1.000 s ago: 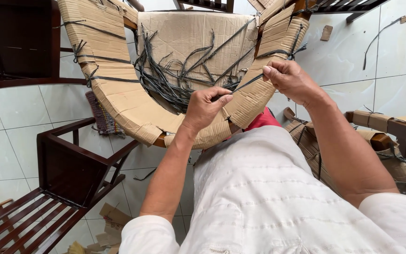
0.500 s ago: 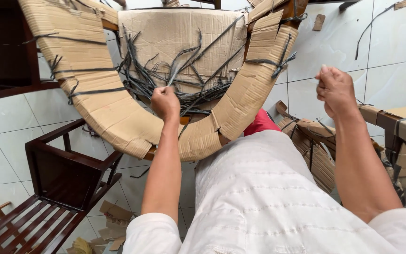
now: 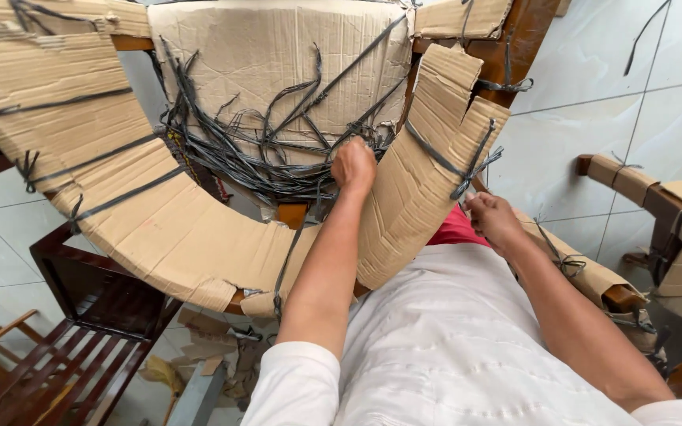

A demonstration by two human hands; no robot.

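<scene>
Gripping the tangle of grey plastic straps (image 3: 278, 158) in my closed left hand (image 3: 354, 166) (right hand (image 3: 492, 217) fisted just beside the cardboard-wrapped chair frame (image 3: 183, 237)), I should pull steadily away from that frame, not jerk.

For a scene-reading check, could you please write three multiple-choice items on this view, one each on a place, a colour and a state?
1. Where is the left hand?
A. in the tangle of dark straps
B. on the floor tiles
C. on the slatted wooden chair

2. What colour is the cloth beside the right hand?
A. green
B. red
C. blue

3. How is the curved chair arm covered?
A. bare wood
B. draped in plastic film
C. wrapped in cardboard, tied with straps

Answers: 1 A, its fist sits among the straps. 2 B, red cloth shows under the cardboard. 3 C, dark straps cross the cardboard.
</scene>
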